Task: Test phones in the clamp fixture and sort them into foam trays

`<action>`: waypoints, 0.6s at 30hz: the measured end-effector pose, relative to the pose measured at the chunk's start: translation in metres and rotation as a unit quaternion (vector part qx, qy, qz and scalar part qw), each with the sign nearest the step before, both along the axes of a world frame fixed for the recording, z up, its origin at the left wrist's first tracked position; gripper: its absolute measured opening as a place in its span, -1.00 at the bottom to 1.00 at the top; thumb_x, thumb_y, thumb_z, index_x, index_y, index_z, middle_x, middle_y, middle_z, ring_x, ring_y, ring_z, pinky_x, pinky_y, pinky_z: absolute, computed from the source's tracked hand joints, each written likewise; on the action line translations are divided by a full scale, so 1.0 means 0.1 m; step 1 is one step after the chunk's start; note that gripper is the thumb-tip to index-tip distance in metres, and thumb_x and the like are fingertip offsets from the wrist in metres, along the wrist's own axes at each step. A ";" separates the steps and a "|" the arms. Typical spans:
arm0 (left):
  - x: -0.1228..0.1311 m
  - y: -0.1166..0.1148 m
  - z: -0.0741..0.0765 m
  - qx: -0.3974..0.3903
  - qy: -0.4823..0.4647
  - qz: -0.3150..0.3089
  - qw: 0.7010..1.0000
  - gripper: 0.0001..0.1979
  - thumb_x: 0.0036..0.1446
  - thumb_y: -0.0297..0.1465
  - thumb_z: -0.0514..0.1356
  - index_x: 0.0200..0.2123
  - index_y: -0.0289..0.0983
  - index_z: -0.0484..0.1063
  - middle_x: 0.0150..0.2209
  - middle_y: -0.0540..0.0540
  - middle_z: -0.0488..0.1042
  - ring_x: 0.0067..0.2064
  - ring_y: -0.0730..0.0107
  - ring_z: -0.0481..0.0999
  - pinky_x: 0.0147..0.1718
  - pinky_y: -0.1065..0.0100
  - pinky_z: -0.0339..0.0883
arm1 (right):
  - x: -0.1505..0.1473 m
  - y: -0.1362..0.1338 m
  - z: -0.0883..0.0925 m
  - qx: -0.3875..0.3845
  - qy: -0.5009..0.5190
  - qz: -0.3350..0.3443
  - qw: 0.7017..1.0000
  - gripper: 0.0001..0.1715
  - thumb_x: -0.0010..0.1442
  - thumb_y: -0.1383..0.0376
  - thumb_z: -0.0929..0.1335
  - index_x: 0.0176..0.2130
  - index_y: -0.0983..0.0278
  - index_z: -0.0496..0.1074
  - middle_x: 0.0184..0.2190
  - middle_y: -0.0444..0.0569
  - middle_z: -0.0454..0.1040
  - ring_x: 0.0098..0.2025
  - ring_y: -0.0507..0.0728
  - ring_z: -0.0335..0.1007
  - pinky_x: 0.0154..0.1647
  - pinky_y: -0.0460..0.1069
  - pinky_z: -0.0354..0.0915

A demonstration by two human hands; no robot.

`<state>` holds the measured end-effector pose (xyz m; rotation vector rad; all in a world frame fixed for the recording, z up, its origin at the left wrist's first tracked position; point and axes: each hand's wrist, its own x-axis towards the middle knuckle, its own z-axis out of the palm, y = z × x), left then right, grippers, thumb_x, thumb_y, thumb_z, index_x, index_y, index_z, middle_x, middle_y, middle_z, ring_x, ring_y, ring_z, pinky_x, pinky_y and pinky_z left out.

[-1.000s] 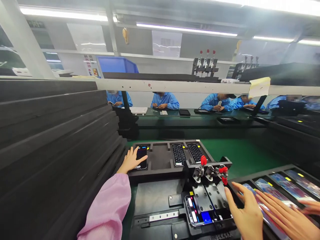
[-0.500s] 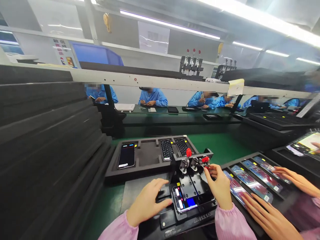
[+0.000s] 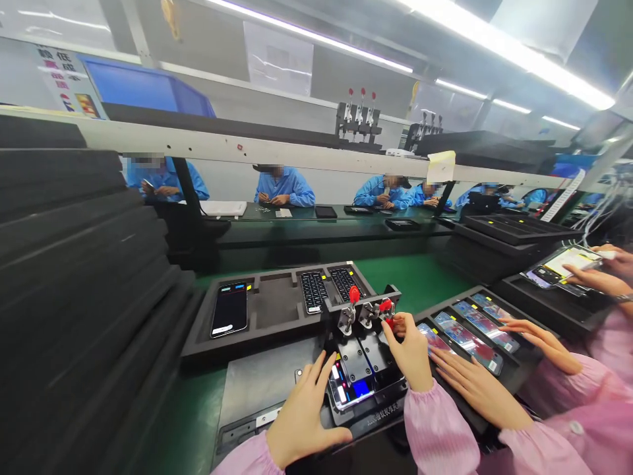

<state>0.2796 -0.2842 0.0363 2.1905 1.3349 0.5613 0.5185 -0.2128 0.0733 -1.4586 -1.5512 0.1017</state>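
Observation:
A black clamping fixture (image 3: pixel 368 359) sits on a dark base plate in front of me and holds a lit phone (image 3: pixel 349 389). Its toggle clamps have red handles (image 3: pixel 354 293). My left hand (image 3: pixel 304 415) lies flat on the fixture's left side, fingers spread, fingertips beside the phone. My right hand (image 3: pixel 408 349) is at the fixture's right side, its fingers curled around the rightmost red clamp handle (image 3: pixel 387 307). Behind the fixture, a black foam tray (image 3: pixel 270 333) carries a dark phone (image 3: pixel 230 310) and two keypad-like pieces (image 3: pixel 314 290).
A co-worker's two hands (image 3: pixel 475 386) rest on a tray of lit phones (image 3: pixel 467 330) just to my right. A tall stack of black foam trays (image 3: pixel 84 277) fills the left. Green conveyor belt (image 3: pixel 420 280) runs behind; people in blue sit beyond it.
My left hand left the phone in the foam tray and came down onto the fixture's left side. My right hand moved from the fixture's right edge up to the red clamp handle.

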 end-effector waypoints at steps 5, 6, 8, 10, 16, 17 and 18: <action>0.04 0.01 0.00 0.017 0.005 0.013 1.000 0.09 -0.25 -0.18 0.35 0.28 -0.11 -0.22 0.28 -0.17 -0.06 0.26 -0.07 -0.03 0.17 -0.03 -0.04 | 0.03 0.03 -0.04 0.009 0.015 0.011 1.000 -0.76 0.13 0.08 0.29 -0.27 0.16 0.22 -0.44 -0.10 0.42 -0.42 0.14 0.42 -0.38 0.08 0.42; 0.04 0.01 0.01 0.018 0.004 0.015 1.000 0.08 -0.25 -0.20 0.34 0.27 -0.11 -0.21 0.28 -0.17 -0.05 0.25 -0.06 -0.02 0.17 -0.02 -0.02 | 0.04 0.04 -0.05 0.012 0.016 0.013 1.000 -0.76 0.12 0.08 0.30 -0.28 0.14 0.22 -0.44 -0.10 0.42 -0.43 0.14 0.42 -0.38 0.09 0.42; 0.05 0.01 0.01 0.021 -0.001 0.019 1.000 0.07 -0.25 -0.21 0.34 0.27 -0.10 -0.19 0.27 -0.16 -0.02 0.23 -0.05 0.01 0.16 0.00 0.01 | 0.06 0.05 -0.07 0.015 0.019 0.018 1.000 -0.77 0.10 0.10 0.32 -0.27 0.12 0.22 -0.44 -0.10 0.43 -0.43 0.15 0.42 -0.40 0.10 0.43; 0.05 0.01 0.01 0.022 -0.008 0.020 1.000 0.06 -0.26 -0.22 0.34 0.27 -0.11 -0.18 0.26 -0.16 -0.01 0.22 -0.03 0.04 0.14 0.03 0.05 | 0.07 0.06 -0.08 0.012 0.020 0.021 1.000 -0.78 0.09 0.11 0.32 -0.28 0.11 0.22 -0.44 -0.09 0.44 -0.44 0.15 0.42 -0.40 0.11 0.43; 0.05 0.01 0.03 0.030 0.005 0.027 0.999 0.03 -0.28 -0.22 0.33 0.26 -0.12 -0.11 0.24 -0.17 0.03 0.18 -0.06 0.08 0.11 -0.01 0.05 | 0.01 0.03 -0.02 0.012 0.016 -0.011 1.000 -0.73 0.11 0.12 0.31 -0.19 0.14 0.24 -0.45 -0.08 0.43 -0.46 0.14 0.41 -0.41 0.08 0.41; 0.06 0.01 0.05 0.033 0.017 0.031 0.999 0.02 -0.29 -0.21 0.33 0.25 -0.13 -0.08 0.23 -0.17 0.05 0.17 -0.08 0.10 0.10 -0.02 0.05 | 0.00 0.01 0.01 0.020 0.016 -0.028 0.999 -0.70 0.12 0.13 0.30 -0.14 0.16 0.24 -0.46 -0.07 0.43 -0.47 0.14 0.40 -0.41 0.07 0.40; 0.07 0.01 0.06 0.035 0.029 0.035 0.998 0.01 -0.31 -0.20 0.33 0.24 -0.14 -0.05 0.22 -0.18 0.08 0.16 -0.10 0.12 0.09 -0.04 0.04 | -0.01 -0.03 0.05 0.030 0.017 -0.048 0.998 -0.68 0.14 0.14 0.29 -0.11 0.18 0.25 -0.47 -0.07 0.42 -0.47 0.13 0.39 -0.40 0.07 0.39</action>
